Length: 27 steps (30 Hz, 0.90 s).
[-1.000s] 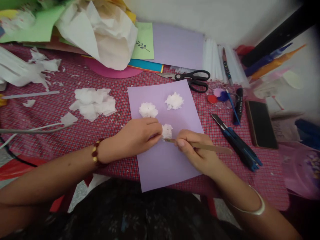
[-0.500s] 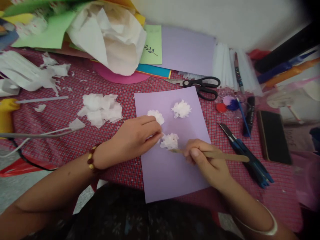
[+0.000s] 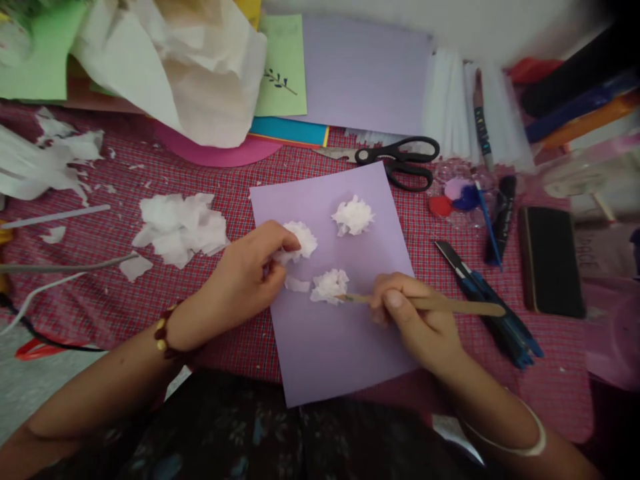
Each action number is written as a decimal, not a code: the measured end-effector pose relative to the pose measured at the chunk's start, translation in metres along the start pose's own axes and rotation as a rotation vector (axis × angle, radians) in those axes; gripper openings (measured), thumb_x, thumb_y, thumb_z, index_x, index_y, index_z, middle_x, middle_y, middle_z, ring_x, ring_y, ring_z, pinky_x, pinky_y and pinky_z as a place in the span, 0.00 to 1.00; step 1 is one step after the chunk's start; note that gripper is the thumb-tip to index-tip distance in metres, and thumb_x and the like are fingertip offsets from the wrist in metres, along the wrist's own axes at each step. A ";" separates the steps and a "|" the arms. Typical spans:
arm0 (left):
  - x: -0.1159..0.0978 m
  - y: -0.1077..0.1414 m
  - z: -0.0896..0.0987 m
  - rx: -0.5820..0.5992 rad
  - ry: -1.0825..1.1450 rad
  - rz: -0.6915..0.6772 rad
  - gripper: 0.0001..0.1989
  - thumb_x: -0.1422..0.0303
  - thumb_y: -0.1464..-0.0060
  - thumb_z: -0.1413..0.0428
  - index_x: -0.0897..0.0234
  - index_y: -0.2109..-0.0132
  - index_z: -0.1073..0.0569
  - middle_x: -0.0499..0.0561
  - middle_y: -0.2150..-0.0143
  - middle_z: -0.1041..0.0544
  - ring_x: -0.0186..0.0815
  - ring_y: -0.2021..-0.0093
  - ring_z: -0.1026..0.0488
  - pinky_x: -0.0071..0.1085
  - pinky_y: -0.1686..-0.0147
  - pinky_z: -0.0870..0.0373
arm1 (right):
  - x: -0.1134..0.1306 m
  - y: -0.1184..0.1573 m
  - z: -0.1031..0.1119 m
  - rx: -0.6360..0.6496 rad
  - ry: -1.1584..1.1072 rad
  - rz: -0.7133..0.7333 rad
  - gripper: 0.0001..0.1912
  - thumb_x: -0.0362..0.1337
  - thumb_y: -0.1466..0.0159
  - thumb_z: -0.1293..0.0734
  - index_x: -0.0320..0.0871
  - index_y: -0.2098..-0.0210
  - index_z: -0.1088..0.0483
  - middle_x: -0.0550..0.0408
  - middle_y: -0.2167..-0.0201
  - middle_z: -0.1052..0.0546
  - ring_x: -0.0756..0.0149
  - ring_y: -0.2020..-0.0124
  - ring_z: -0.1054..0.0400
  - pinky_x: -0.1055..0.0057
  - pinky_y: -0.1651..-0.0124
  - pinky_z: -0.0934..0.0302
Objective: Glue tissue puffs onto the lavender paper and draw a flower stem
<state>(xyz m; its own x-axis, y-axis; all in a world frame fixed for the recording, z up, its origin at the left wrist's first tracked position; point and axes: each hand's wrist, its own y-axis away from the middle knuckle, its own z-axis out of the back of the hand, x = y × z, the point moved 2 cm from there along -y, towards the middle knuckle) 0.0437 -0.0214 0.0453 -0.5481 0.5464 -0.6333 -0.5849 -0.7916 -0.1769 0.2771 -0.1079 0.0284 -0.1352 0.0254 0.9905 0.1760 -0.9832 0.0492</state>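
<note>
A purple sheet (image 3: 340, 353) bears three white paper puffs: one at the upper right (image 3: 353, 216), one at the upper left (image 3: 303, 241) and a lower one (image 3: 330, 285). My right hand (image 3: 415, 317) grips a flat wooden stick (image 3: 455, 305), whose tip touches the lower puff. At the upper left puff, my left hand (image 3: 250, 273) has its fingers bent and close together; what they hold, if anything, is hidden. A small white paper piece (image 3: 297, 285) lies between that hand and the lower puff.
White paper squares (image 3: 180, 227) lie left of the sheet. Black-handled scissors (image 3: 395, 157) rest behind it. To the right are a blue cutter (image 3: 490, 307), a paint palette (image 3: 457, 193) and a dark phone (image 3: 551, 260). Crumpled paper (image 3: 200, 73) sits at the back left.
My left hand has drawn back to the left from the lower puff, uncovering the small paper piece. The stick tip now overlaps the lower puff's edge. The whole view has shifted slightly.
</note>
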 end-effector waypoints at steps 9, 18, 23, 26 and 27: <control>-0.004 -0.001 -0.002 0.058 0.454 0.240 0.04 0.73 0.47 0.46 0.64 0.63 0.29 0.46 0.70 0.28 0.28 0.72 0.32 0.24 0.73 0.36 | 0.004 -0.003 -0.003 -0.063 0.105 0.103 0.14 0.41 0.29 0.41 0.46 0.70 0.32 0.60 0.78 0.32 0.71 0.76 0.38 0.70 0.73 0.44; -0.006 -0.001 -0.010 0.059 0.402 0.178 0.03 0.70 0.47 0.44 0.66 0.66 0.28 0.46 0.73 0.29 0.27 0.74 0.35 0.24 0.75 0.39 | 0.007 -0.006 0.001 -0.230 0.144 0.184 0.16 0.47 0.30 0.40 0.46 0.69 0.31 0.59 0.79 0.31 0.71 0.79 0.38 0.70 0.76 0.43; -0.011 0.000 -0.006 0.085 0.405 0.168 0.06 0.68 0.46 0.45 0.67 0.67 0.27 0.47 0.73 0.28 0.28 0.73 0.35 0.25 0.73 0.39 | 0.006 -0.004 -0.003 -0.203 0.095 0.230 0.16 0.46 0.30 0.40 0.45 0.70 0.32 0.61 0.80 0.32 0.73 0.80 0.39 0.72 0.77 0.44; -0.019 -0.006 -0.001 0.128 0.378 0.123 0.06 0.68 0.47 0.45 0.68 0.68 0.27 0.48 0.72 0.27 0.29 0.71 0.33 0.26 0.72 0.37 | 0.007 -0.003 -0.009 -0.171 0.131 0.254 0.15 0.43 0.30 0.40 0.44 0.69 0.31 0.61 0.80 0.32 0.73 0.79 0.39 0.73 0.75 0.44; -0.023 -0.010 0.001 0.128 0.346 0.091 0.06 0.69 0.47 0.45 0.67 0.68 0.27 0.48 0.72 0.27 0.29 0.71 0.32 0.26 0.71 0.36 | 0.007 -0.002 -0.010 -0.175 0.157 0.270 0.15 0.42 0.30 0.40 0.44 0.70 0.31 0.61 0.79 0.32 0.73 0.78 0.39 0.72 0.74 0.44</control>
<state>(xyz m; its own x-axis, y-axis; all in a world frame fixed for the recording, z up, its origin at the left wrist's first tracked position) 0.0614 -0.0261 0.0620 -0.3795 0.3336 -0.8630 -0.6250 -0.7802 -0.0268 0.2662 -0.1077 0.0345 -0.2571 -0.2546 0.9322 0.0582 -0.9670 -0.2480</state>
